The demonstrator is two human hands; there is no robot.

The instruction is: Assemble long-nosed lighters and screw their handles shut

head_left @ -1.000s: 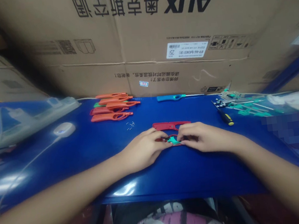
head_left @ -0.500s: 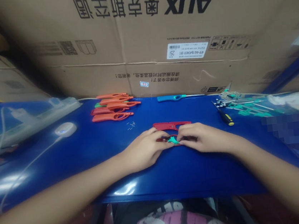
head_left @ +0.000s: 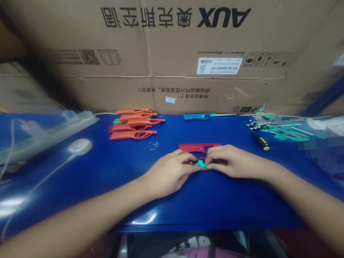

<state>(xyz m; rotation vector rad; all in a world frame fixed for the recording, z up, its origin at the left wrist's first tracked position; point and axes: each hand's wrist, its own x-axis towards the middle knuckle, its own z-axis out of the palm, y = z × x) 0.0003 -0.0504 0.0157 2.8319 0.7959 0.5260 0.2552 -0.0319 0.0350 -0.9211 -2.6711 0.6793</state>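
A red lighter shell half (head_left: 200, 159) lies low over the table between my hands, mostly hidden by my fingers. A green trigger-like piece (head_left: 201, 164) sits in it. My left hand (head_left: 172, 172) is closed around the shell's left end, thumb in front and fingers behind. With thumb and forefinger pinched at the green piece's right edge, my right hand (head_left: 230, 160) covers the shell's other end. Just behind both hands, another red shell half (head_left: 193, 147) rests flat on the table.
Orange and red lighter shells (head_left: 137, 126) are stacked back left, near tiny metal pins (head_left: 153, 145). A blue lighter (head_left: 200, 116) lies by the carton (head_left: 165, 71). On the right are a screwdriver (head_left: 260, 140) and green-ended metal rods (head_left: 284, 128). A power strip (head_left: 45, 137) and white device (head_left: 80, 147) stand left.
The whole view has shifted slightly, so the scene sits a little lower and to the right. My right fingers have moved slightly at the green piece; both hands keep their hold.
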